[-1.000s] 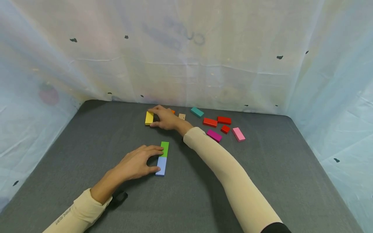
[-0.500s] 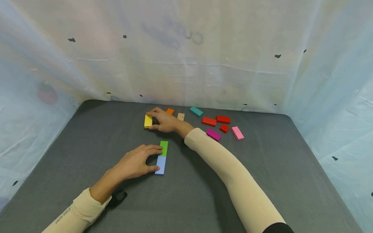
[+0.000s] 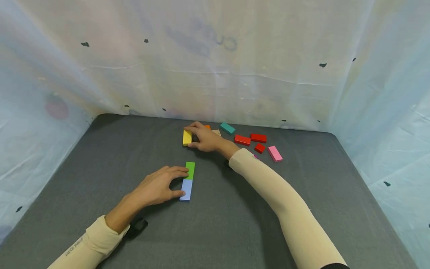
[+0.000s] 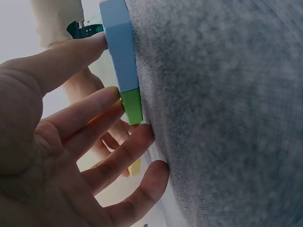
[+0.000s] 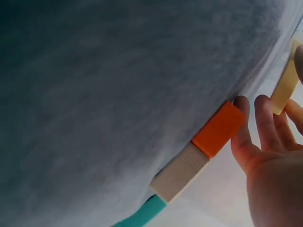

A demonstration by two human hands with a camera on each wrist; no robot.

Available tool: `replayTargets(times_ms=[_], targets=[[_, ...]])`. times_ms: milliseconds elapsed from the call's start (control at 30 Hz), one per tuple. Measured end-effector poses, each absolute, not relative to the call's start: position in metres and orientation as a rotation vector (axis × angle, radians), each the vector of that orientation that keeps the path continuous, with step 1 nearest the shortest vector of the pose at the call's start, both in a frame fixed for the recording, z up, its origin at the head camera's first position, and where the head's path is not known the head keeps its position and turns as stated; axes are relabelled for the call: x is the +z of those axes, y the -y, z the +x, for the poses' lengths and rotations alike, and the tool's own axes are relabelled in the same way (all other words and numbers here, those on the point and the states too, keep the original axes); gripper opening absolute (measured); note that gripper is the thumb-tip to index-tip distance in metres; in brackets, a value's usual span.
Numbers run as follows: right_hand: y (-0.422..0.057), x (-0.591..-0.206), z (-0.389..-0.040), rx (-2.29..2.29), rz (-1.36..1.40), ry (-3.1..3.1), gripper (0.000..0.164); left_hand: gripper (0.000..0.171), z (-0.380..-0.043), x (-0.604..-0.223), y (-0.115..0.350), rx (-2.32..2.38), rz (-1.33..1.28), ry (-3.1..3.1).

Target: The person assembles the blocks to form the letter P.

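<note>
In the head view my left hand (image 3: 159,186) reaches a green block (image 3: 190,170) and a light-blue block (image 3: 186,190) lying end to end. The left wrist view has its thumb touching the blue block (image 4: 118,47) and two fingertips on the green block (image 4: 132,106), all along one side. Farther back, my right hand (image 3: 207,139) pinches a yellow block (image 3: 187,138) between thumb and fingers. Beside that hand's outer finger lies an orange block (image 5: 219,129), and a plain wooden block (image 5: 180,172) adjoins it.
Right of the right hand lie a teal block (image 3: 227,128), two long red blocks (image 3: 242,140), a small red block (image 3: 259,148) and a pink block (image 3: 275,153). The right sleeve mostly covers a magenta block (image 3: 256,156). Pale curtains (image 3: 215,74) hang behind the grey surface (image 3: 215,231).
My right hand has moved right with the yellow block. The orange and wooden blocks have shifted slightly right too. The left hand stays on the green and blue blocks.
</note>
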State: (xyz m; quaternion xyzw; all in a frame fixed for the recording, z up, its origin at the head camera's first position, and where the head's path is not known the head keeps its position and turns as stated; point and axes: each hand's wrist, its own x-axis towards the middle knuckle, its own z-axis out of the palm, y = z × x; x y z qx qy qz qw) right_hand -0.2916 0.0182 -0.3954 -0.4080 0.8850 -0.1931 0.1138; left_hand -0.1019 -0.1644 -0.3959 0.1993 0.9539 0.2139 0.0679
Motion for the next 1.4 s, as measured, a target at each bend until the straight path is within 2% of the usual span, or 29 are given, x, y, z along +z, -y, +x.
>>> replayTargets(times_ms=[733, 1400], targets=[[-0.052, -0.399, -0.274, -0.678, -1.256, -2.513, 0.07, 0.061, -0.102, -0.396, 0.161, 0.626, 0.569, -2.857], [-0.051, -0.403, -0.25, -0.685, -1.215, -2.533, 0.069, 0.06, -0.099, -0.399, 0.164, 0.633, 0.565, -2.871]])
